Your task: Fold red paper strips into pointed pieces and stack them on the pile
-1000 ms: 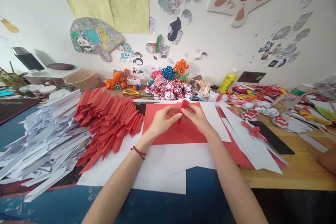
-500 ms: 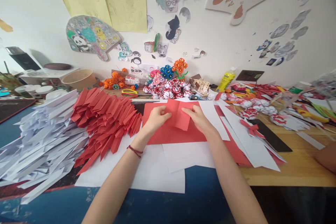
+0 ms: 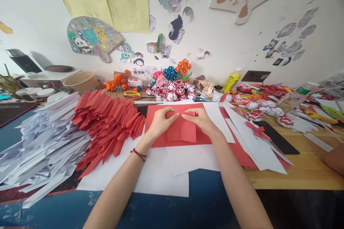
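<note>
A small piece of red paper [image 3: 188, 131] with a crease down its middle is held between my two hands. My left hand [image 3: 163, 121] pinches its upper left part, thumb pointing right. On the other side, my right hand [image 3: 199, 118] pinches the upper right part, and the two thumb tips nearly meet. Beneath lies a larger red sheet [image 3: 158, 139], on top of white sheets [image 3: 161, 171]. To the left are a heap of folded red strips [image 3: 107, 121] and a heap of folded white strips [image 3: 45, 146].
Red-and-white paper flowers [image 3: 174, 91] and yellow-handled scissors [image 3: 132, 94] lie behind my hands. A yellow bottle [image 3: 231, 80] stands at the back. Right of the sheets are a black board [image 3: 279, 139] and part of another person's arm [image 3: 334, 159].
Both hands have drawn closer together at the paper's upper part. The small red paper has shifted lower and now shows both halves facing me.
</note>
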Available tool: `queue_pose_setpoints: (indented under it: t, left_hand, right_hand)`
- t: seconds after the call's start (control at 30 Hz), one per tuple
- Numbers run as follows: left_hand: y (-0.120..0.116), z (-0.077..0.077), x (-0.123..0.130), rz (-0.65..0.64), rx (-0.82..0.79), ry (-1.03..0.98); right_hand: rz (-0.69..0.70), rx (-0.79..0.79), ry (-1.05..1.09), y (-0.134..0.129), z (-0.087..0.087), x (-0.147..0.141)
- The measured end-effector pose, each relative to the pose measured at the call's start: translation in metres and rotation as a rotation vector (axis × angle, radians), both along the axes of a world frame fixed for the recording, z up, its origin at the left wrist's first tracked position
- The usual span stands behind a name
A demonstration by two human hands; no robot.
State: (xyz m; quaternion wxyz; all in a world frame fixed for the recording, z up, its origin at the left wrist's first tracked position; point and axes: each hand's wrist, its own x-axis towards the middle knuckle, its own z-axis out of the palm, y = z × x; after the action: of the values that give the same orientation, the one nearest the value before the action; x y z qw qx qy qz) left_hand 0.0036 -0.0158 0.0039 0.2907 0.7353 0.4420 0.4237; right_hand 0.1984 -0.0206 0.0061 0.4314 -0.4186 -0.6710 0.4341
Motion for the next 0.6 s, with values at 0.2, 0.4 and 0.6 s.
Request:
queue_pose_setpoints:
  t: [0.2, 0.4, 0.6]
  left_hand:
    - [-0.0001, 0.0028, 0.0, -0.044, 0.008, -0.015]
    - [-0.0014, 0.0031, 0.0, -0.072, 0.01, -0.008]
    - [-0.0024, 0.0025, 0.001, -0.082, 0.03, 0.042]
  right_hand:
    - [0.014, 0.011, -0.012, 0.0028, -0.002, 0.0017]
    - [0.026, 0.023, -0.027, 0.0039, -0.0026, 0.0013]
    - [0.041, 0.039, -0.075, 0.0062, -0.0065, 0.0025]
